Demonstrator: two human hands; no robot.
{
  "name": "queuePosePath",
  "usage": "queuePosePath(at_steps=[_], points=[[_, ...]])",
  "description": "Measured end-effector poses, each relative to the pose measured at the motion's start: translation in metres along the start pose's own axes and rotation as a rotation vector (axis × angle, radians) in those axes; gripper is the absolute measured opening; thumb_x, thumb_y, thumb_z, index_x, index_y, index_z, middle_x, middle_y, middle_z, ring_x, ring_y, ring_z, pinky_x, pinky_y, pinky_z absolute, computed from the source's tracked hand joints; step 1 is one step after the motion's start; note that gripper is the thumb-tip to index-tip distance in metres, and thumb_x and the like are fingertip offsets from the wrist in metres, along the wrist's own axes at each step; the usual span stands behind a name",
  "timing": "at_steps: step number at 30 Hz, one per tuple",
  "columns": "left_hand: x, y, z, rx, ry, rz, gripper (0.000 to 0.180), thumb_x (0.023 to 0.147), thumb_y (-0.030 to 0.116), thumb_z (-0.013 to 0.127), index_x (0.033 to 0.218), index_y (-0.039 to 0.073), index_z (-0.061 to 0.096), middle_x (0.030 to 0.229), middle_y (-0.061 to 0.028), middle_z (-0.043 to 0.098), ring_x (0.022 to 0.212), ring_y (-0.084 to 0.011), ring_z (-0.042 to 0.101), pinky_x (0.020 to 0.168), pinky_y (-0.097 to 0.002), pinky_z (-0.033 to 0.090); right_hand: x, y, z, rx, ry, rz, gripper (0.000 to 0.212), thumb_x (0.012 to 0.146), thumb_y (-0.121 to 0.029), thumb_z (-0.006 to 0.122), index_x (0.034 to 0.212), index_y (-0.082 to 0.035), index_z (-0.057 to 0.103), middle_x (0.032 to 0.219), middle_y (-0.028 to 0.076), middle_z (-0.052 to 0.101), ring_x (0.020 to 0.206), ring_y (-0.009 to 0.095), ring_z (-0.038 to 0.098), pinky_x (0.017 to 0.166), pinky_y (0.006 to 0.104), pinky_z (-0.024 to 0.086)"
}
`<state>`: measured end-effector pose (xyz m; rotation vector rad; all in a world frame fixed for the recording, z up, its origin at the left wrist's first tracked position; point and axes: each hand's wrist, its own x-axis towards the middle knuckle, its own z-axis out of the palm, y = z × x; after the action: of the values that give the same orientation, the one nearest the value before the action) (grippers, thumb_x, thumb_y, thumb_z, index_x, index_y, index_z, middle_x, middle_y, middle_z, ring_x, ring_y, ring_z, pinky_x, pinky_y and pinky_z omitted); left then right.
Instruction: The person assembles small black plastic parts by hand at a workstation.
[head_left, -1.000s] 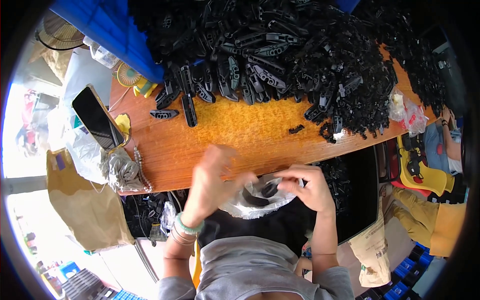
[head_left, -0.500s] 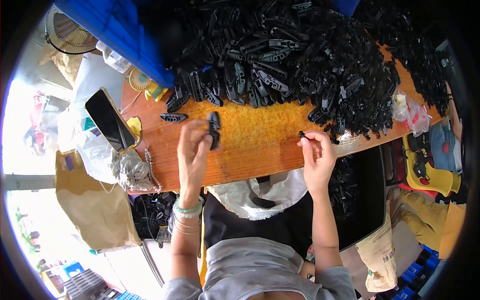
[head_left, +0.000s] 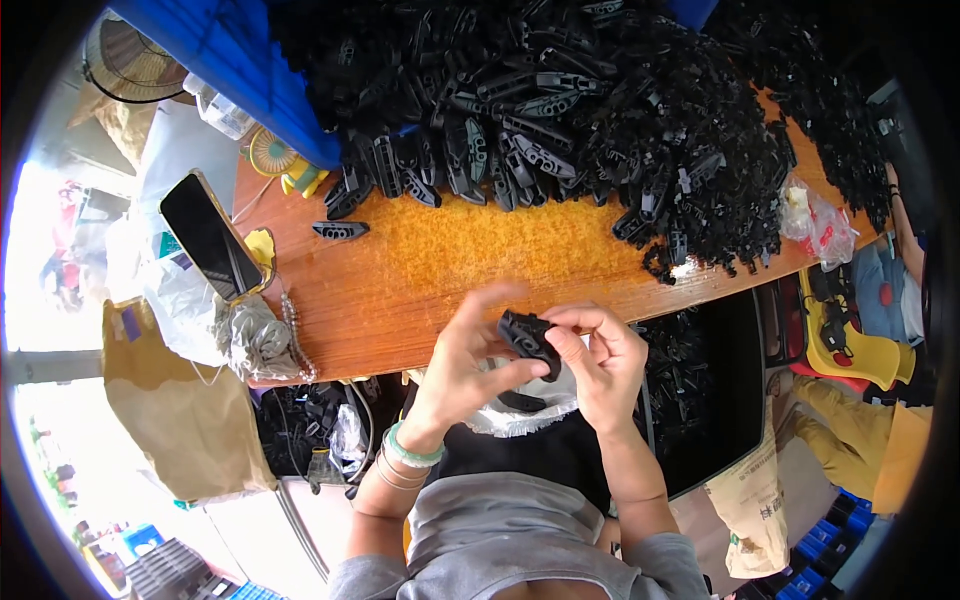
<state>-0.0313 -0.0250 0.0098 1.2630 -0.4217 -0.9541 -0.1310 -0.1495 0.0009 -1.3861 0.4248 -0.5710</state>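
Over the table's front edge, my left hand (head_left: pixel 458 378) holds a black elongated plastic part (head_left: pixel 527 335) between thumb and fingers, its forefinger raised and blurred. My right hand (head_left: pixel 608 368) is closed in a pinch against the part's right end. The small black piece it pinched a moment ago is hidden by the fingers or blends in with the part. Past my hands, a large heap of similar black parts (head_left: pixel 480 150) covers the back of the table. A single such part (head_left: pixel 340 230) lies apart to the left.
Small black pieces (head_left: pixel 680 225) are heaped at the right on the wooden table (head_left: pixel 330 290). A blue crate (head_left: pixel 240 75), a phone (head_left: pixel 212 238) and crumpled plastic (head_left: pixel 258 340) are at the left. A white sack (head_left: pixel 510 422) lies below my hands; a black bin (head_left: pixel 715 370) stands right.
Both hands have come together toward me, from the tabletop to its front edge. My left hand has brought the elongated part rightward, and the right hand's fingers now meet it.
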Motion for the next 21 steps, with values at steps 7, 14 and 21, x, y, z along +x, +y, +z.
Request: queuePosePath(at_steps=[7,14,21], points=[[-0.004,-0.004,0.004,0.456,0.107,0.19,0.034,0.075,0.002,0.076,0.105,0.0,0.06,0.09,-0.0055,0.068,0.08,-0.0107,0.066,0.07,-0.0253,0.056,-0.002,0.004,-0.005,-0.139,-0.054,-0.143,0.01,0.081,0.002,0.066,0.09,0.001,0.063,0.095,0.011,0.064,0.085,0.02,0.061,0.076,0.0294,0.048],[-0.006,-0.002,0.004,0.057,0.119,0.004,0.033,0.08,0.003,0.074,0.107,-0.004,0.057,0.09,-0.0099,0.068,0.079,-0.0122,0.067,0.069,-0.024,0.055,0.004,0.006,-0.013,-0.649,-0.024,-0.505,0.015,0.076,0.003,0.068,0.09,0.001,0.063,0.101,0.012,0.059,0.096,0.025,0.058,0.079,0.0343,0.047],[-0.006,-0.006,0.001,0.225,0.13,0.119,0.023,0.085,0.0,0.066,0.106,-0.005,0.058,0.084,-0.0105,0.068,0.075,-0.014,0.068,0.068,-0.0235,0.054,-0.001,0.0,-0.013,-0.473,-0.126,-0.131,0.029,0.077,-0.007,0.073,0.103,0.001,0.063,0.1,0.014,0.064,0.087,0.026,0.061,0.076,0.0351,0.045]])
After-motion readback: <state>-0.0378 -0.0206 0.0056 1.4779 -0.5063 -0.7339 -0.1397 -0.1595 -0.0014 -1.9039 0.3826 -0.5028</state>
